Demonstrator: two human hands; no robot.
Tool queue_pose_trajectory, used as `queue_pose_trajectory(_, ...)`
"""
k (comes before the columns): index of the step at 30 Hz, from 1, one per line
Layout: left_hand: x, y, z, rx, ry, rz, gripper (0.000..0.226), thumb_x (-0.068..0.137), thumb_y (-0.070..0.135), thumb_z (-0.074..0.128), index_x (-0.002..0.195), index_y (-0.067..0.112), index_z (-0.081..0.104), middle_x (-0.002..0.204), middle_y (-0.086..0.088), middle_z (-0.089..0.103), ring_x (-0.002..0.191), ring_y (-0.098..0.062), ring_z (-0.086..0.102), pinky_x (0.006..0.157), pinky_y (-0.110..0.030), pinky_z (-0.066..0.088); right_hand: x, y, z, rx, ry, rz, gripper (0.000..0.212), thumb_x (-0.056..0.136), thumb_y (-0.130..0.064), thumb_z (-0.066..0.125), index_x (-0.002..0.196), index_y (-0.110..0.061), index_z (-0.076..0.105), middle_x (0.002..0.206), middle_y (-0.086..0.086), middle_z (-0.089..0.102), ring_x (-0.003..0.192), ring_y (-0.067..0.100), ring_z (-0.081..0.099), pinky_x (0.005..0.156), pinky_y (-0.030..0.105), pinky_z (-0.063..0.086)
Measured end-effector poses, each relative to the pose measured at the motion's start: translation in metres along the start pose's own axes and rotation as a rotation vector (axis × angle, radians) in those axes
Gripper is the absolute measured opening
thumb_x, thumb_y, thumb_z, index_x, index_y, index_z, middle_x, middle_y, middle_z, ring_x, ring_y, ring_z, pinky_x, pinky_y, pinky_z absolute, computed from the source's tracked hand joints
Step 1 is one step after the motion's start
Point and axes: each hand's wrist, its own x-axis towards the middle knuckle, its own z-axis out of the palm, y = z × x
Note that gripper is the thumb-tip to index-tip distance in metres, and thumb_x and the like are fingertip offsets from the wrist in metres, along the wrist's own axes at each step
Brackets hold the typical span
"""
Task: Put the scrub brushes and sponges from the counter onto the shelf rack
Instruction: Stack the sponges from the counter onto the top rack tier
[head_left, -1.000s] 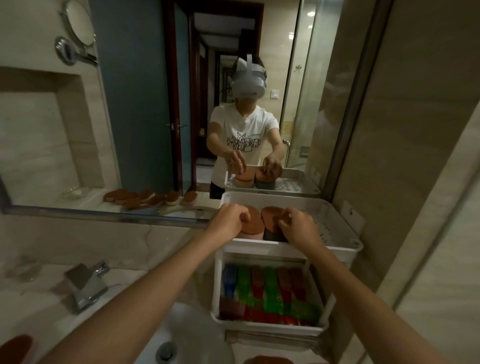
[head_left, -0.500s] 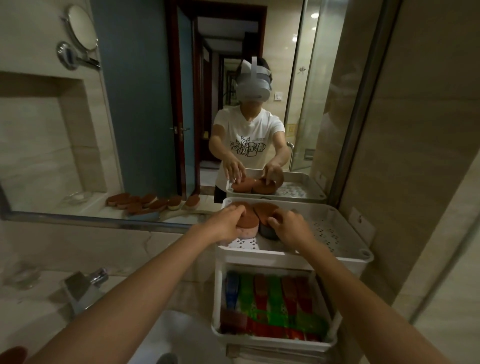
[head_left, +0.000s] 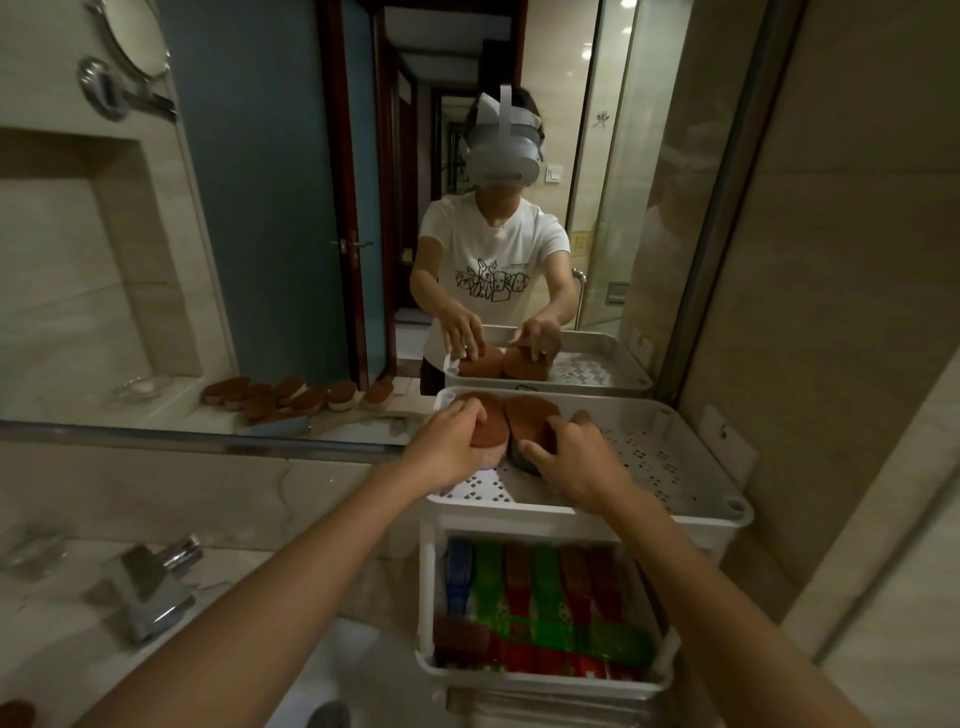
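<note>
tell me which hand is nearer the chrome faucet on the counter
Left. The left hand is on the top tray's left end, on the side toward the faucet; the right hand is further right, mid-tray.

Shelf rack (head_left: 691, 512): white plastic, matt, top tray perforated. Brushes' (head_left: 527, 415) tops: brown, rough, fibrous look. Surface (head_left: 249, 566): pale veined stone, polished. Faucet (head_left: 148, 584): chromed metal, glossy. Mirror (head_left: 249, 208): glass, metal lower rail.

Brushes going down at frame centre!
I've lowered both brown brushes (head_left: 524, 418) onto the top tray (head_left: 675, 457), hands loosening.
</note>
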Motion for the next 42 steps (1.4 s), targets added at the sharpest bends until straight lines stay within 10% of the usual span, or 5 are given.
queue_pose_trajectory(27, -0.003, -0.001, 0.003, 0.033, 0.045, -0.028, 0.041, 0.082, 0.026, 0.067, 0.118, 0.018, 0.048, 0.13, -0.002, 0.049, 0.118, -0.02, 0.048, 0.087, -0.029, 0.044, 0.0, 0.005, -0.001, -0.136, -0.091, -0.118, 0.058, 0.092, -0.045, 0.047, 0.145, -0.032, 0.028, 0.144, 0.017, 0.031, 0.13, 0.037, 0.033, 0.108, 0.046, 0.035)
queue_pose_trajectory(37, -0.031, 0.004, -0.023, -0.12, 0.232, -0.14, 0.038, 0.094, 0.009, 0.042, 0.132, 0.011, 0.043, 0.138, -0.01, 0.046, 0.128, -0.025, 0.042, 0.106, -0.038, 0.037, -0.024, -0.034, -0.016, 0.029, 0.172, -0.205, 0.037, 0.09, -0.029, 0.052, 0.123, -0.015, 0.06, 0.138, 0.012, 0.044, 0.131, 0.029, 0.037, 0.112, 0.043, 0.032)
queue_pose_trajectory(42, -0.075, -0.016, -0.057, -0.241, 0.339, -0.199, 0.028, 0.095, 0.009, 0.042, 0.12, 0.011, 0.055, 0.126, -0.006, 0.055, 0.115, -0.019, 0.051, 0.092, -0.029, 0.044, -0.061, -0.087, 0.003, 0.165, 0.273, -0.319, 0.026, 0.088, -0.015, 0.052, 0.108, -0.008, 0.067, 0.12, 0.009, 0.056, 0.11, 0.023, 0.054, 0.088, 0.027, 0.041)
